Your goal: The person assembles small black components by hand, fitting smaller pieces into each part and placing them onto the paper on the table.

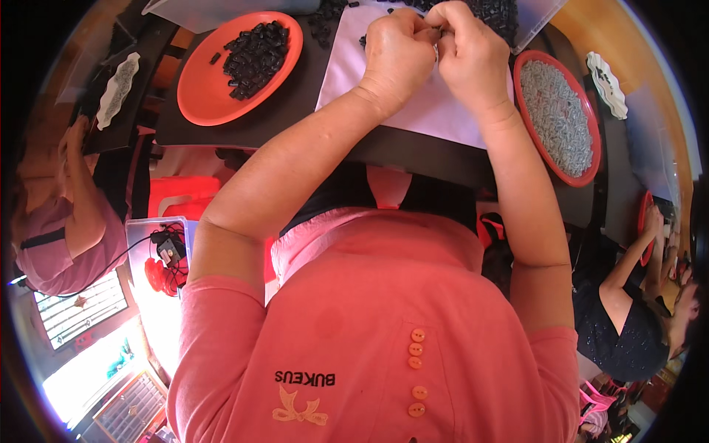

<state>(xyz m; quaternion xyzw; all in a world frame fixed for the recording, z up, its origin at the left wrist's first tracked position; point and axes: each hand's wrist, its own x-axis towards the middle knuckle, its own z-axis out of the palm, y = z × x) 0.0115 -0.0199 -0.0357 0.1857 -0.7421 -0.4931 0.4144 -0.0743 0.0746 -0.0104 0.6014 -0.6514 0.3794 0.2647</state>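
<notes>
Both our arms reach forward from the sides, elbows out wide, and come together in a narrow peak over the white sheet (443,114) on the dark bench (310,70). Our left forearm (295,166) slants in harder; the right forearm (528,181) is steeper and leans only a bit inward. Our left hand (400,55) has its back up and fingers curled, and our right hand (474,59) mirrors it, knuckles bent and thumb tucked in close. Fingertips basically meet in the middle, like a two-handed pinch. Whatever might be between them is hidden, so we honestly can't tell if either hand is grasping anything.

As for the parts: black pieces (258,59) are heaped on the orange plate (201,100) to our left, more loose black pieces (502,16) lie just past our hands, and clear pieces (557,114) fill the red tray (582,179) to our right.
</notes>
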